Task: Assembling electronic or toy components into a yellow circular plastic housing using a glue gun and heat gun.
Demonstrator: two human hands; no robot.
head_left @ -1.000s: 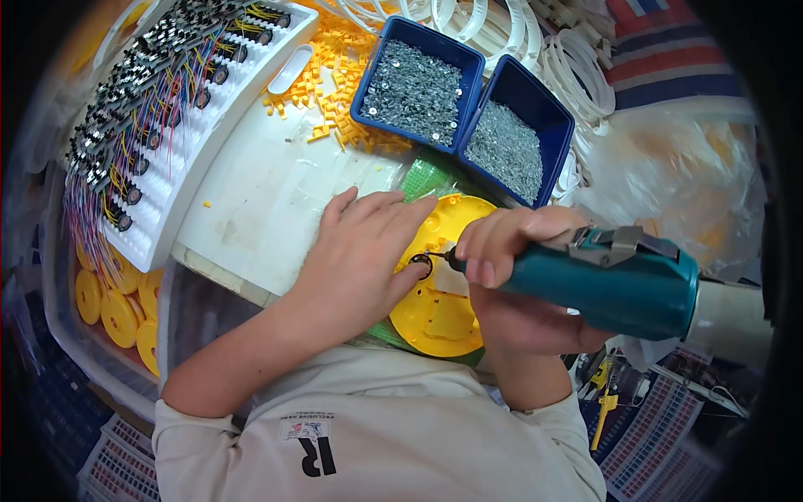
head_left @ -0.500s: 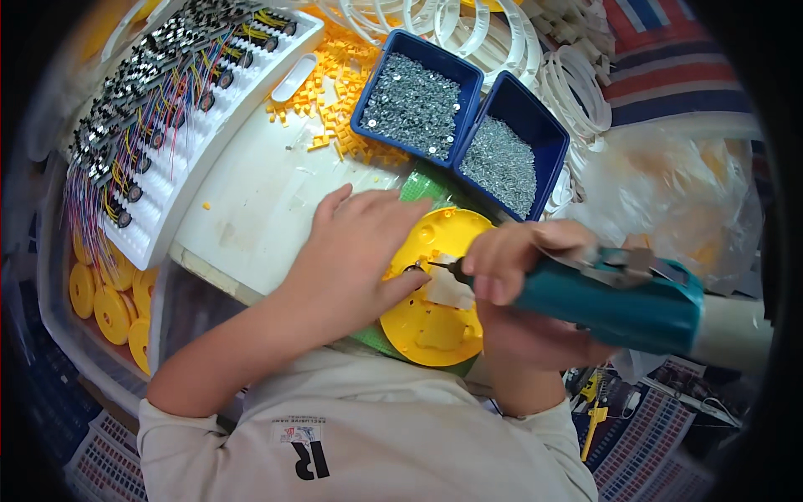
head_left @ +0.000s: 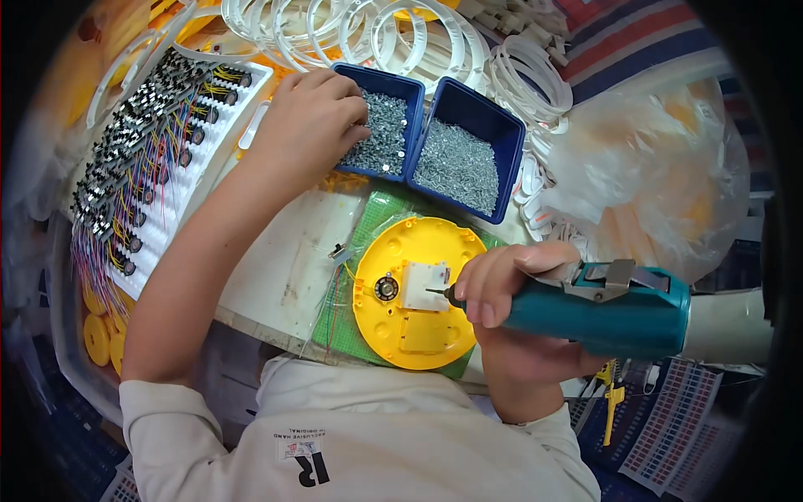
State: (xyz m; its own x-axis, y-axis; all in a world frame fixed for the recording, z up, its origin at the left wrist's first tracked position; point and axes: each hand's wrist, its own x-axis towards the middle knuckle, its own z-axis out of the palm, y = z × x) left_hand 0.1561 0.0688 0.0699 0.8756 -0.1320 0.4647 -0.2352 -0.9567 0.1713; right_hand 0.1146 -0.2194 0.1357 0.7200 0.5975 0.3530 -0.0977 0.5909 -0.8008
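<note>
My left hand [head_left: 311,121] reaches over the left rim of a blue bin [head_left: 378,173] of small silvery metal parts, fingers curled together at the pile; whatever they pinch is hidden. My right hand [head_left: 523,293] grips a teal electric screwdriver [head_left: 598,311], its thin bit pointing left across the white block [head_left: 424,285] in a round yellow plastic shell [head_left: 427,343]. Left of that block, a small round speaker [head_left: 386,289] sits in the shell. Thin wires run out at the left beside a small metal switch [head_left: 338,252]. Beneath the shell lies a green mat [head_left: 335,322].
A second blue bin [head_left: 510,138] holds small silvery screws. White rings [head_left: 456,42] are heaped behind the bins. At left stands a white tray [head_left: 196,201] of wired switches and speakers, above a tub of yellow discs [head_left: 98,339]. A clear plastic bag [head_left: 661,176] lies at right.
My left hand has left the yellow shell and moved up to the left bin, uncovering the speaker and wires. The screwdriver stays in my right hand. The whole view has shifted slightly.
</note>
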